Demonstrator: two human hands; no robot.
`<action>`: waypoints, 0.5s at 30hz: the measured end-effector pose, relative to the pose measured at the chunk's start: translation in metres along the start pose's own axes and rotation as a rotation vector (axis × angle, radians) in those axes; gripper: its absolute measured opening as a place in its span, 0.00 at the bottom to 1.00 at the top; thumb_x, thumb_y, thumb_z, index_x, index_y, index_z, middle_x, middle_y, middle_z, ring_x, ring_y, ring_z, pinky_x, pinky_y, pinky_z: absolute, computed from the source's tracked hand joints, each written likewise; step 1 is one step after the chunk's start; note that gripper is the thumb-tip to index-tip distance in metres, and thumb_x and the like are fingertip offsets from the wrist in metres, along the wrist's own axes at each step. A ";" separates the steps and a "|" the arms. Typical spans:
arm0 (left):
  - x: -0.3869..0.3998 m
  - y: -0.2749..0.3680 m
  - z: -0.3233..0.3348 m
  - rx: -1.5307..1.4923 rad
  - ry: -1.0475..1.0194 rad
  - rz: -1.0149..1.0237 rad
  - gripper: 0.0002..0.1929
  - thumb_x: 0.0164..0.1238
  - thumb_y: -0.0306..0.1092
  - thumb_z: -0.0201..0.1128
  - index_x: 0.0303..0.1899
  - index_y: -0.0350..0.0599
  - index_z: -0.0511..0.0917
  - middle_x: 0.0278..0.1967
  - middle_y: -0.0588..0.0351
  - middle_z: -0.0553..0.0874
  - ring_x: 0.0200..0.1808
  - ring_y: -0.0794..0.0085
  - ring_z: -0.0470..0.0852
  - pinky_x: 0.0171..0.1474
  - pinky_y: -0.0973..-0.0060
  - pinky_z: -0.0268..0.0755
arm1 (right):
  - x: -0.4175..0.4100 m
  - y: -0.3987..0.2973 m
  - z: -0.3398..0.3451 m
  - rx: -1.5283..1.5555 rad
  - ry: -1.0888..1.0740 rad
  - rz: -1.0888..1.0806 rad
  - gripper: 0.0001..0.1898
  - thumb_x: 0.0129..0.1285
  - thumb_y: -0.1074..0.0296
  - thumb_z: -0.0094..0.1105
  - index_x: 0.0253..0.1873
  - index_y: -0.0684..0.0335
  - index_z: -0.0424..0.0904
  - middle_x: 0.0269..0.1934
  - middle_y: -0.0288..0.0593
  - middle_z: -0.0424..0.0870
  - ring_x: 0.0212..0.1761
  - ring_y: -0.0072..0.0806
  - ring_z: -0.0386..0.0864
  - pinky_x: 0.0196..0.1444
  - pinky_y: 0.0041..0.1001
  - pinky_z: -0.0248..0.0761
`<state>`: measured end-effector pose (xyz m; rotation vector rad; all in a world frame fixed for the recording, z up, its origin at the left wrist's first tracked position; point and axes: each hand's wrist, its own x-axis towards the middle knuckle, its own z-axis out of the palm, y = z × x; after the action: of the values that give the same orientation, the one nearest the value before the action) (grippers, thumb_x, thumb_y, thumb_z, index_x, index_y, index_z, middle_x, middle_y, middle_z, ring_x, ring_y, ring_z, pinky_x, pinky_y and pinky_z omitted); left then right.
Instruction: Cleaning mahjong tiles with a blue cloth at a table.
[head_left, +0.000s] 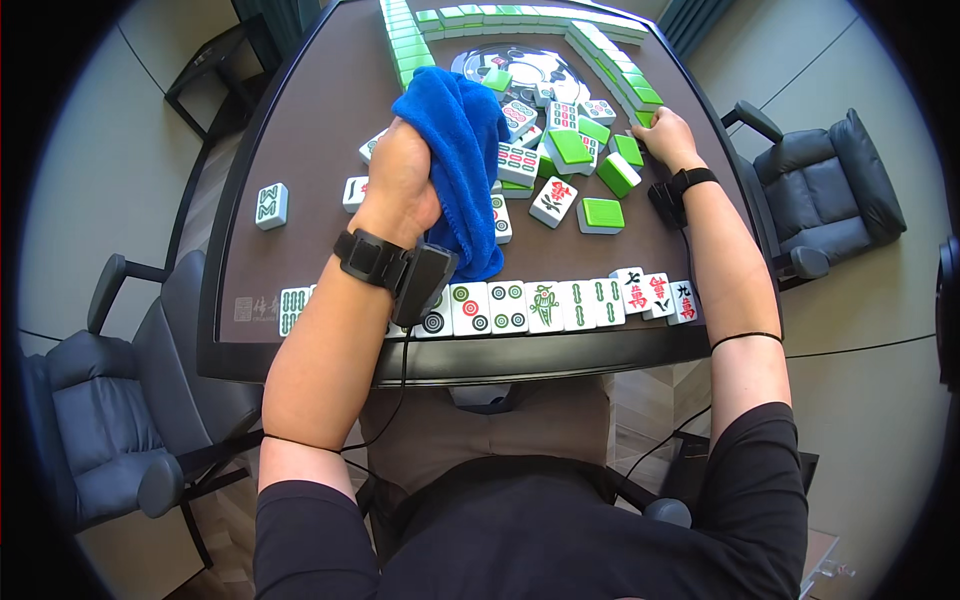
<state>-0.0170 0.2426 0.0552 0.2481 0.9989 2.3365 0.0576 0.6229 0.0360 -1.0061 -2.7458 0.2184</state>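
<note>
My left hand (397, 176) grips a blue cloth (465, 165), which hangs down over part of a loose heap of mahjong tiles. My right hand (666, 139) is at the near end of the right wall of green-backed tiles (619, 67); its fingertips touch or nearly touch the end tile, and whether they hold one I cannot tell. Between the hands lie jumbled tiles, some face up, such as a tile with red and black characters (553, 201), others green side up, like one tile (601, 215). A row of face-up tiles (544, 307) runs along the near edge, partly hidden by my left forearm.
The brown mahjong table (300, 150) has a raised black rim (525, 360). One tile (271, 206) lies apart at left. More tile walls (525, 19) stand at the far side, beyond a round centre panel (517, 64). Armchairs (825, 187) flank the table. Cables hang from both wrist devices.
</note>
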 end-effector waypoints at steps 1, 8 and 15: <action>-0.001 0.001 0.001 -0.006 0.002 -0.005 0.19 0.83 0.49 0.57 0.53 0.41 0.82 0.46 0.48 0.88 0.46 0.64 0.86 0.52 0.63 0.83 | 0.001 -0.002 0.001 -0.029 0.009 -0.010 0.29 0.60 0.55 0.74 0.62 0.64 0.79 0.49 0.60 0.87 0.56 0.49 0.85 0.60 0.39 0.76; 0.003 -0.002 -0.003 0.009 0.056 0.000 0.17 0.82 0.46 0.56 0.51 0.39 0.82 0.43 0.48 0.89 0.42 0.63 0.87 0.47 0.62 0.84 | -0.060 -0.014 -0.027 0.074 0.092 -0.388 0.16 0.63 0.73 0.67 0.56 0.57 0.85 0.58 0.59 0.81 0.62 0.54 0.80 0.64 0.40 0.74; 0.004 -0.003 -0.005 0.042 0.022 -0.006 0.23 0.82 0.54 0.57 0.56 0.41 0.82 0.50 0.47 0.89 0.49 0.64 0.87 0.54 0.61 0.83 | -0.122 -0.055 -0.051 0.211 0.073 -0.606 0.14 0.62 0.74 0.68 0.53 0.61 0.85 0.57 0.55 0.82 0.55 0.52 0.83 0.59 0.37 0.77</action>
<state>-0.0209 0.2433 0.0493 0.2358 1.0583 2.3197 0.1272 0.5049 0.0796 -0.1072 -2.7356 0.3466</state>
